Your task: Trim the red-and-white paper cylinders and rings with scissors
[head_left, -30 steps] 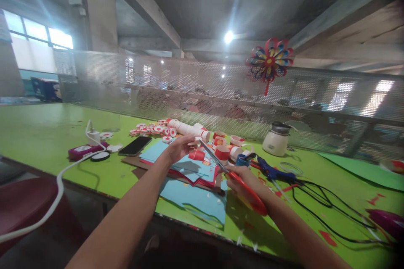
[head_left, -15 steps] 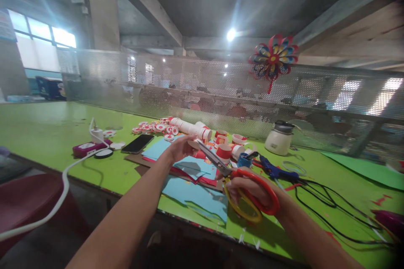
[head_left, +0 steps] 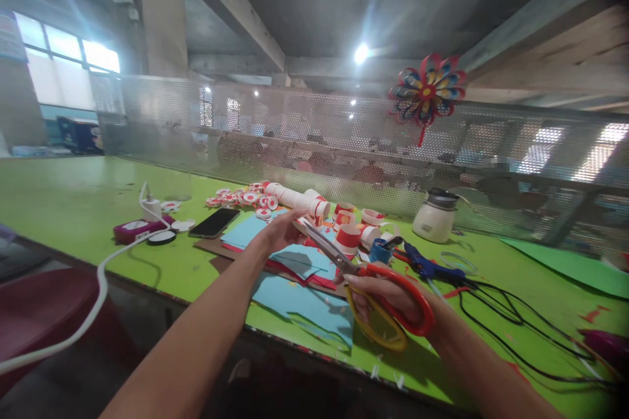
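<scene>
Overhead of the green table [head_left: 73, 209], red-and-yellow scissors [head_left: 373, 294] are gripped in the right hand [head_left: 388, 294], fingers through the loops. A small paper piece [head_left: 301, 224] (blurred) is pinched by the left hand [head_left: 282, 230] at the blade tips, above blue paper sheets [head_left: 299, 298].

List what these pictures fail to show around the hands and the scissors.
- Head view: what the left hand pinches is too small and blurred; its fingers cover it.
- Scissors: blade tips merge with that piece; the right hand covers part of the handles.
- Blue paper: partly under both forearms.
</scene>
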Motion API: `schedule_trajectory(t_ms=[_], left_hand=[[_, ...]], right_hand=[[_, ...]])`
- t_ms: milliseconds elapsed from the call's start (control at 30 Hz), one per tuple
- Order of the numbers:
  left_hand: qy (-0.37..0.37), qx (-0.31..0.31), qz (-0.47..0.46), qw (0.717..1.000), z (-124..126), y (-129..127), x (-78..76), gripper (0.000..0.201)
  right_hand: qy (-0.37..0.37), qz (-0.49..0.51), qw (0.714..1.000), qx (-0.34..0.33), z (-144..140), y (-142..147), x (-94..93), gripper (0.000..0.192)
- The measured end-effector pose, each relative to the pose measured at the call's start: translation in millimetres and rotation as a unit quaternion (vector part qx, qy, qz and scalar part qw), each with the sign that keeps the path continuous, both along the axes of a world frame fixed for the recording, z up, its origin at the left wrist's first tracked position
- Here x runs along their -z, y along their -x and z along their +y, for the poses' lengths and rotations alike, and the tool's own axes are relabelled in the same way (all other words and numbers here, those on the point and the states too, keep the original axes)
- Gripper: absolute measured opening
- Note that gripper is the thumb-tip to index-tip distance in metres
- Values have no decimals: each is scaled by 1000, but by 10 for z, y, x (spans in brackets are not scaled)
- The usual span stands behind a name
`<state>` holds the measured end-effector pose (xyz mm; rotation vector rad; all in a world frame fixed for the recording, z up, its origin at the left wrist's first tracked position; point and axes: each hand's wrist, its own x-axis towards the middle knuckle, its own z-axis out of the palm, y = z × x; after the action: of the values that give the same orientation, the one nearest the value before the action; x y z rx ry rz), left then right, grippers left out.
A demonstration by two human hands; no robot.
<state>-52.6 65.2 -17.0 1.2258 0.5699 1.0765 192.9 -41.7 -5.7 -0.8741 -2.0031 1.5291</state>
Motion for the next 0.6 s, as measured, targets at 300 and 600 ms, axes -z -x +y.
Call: schedule_trajectory(t_ms=[300, 600], left_hand=[[4, -23, 16, 1000, -30, -34, -11, 33], [12, -22, 19, 1000, -57, -42, -34, 32]], right_hand=[[-9, -27, 999, 30, -24, 43, -21, 48], [-110, -87, 987, 74, -11, 45, -12, 40]])
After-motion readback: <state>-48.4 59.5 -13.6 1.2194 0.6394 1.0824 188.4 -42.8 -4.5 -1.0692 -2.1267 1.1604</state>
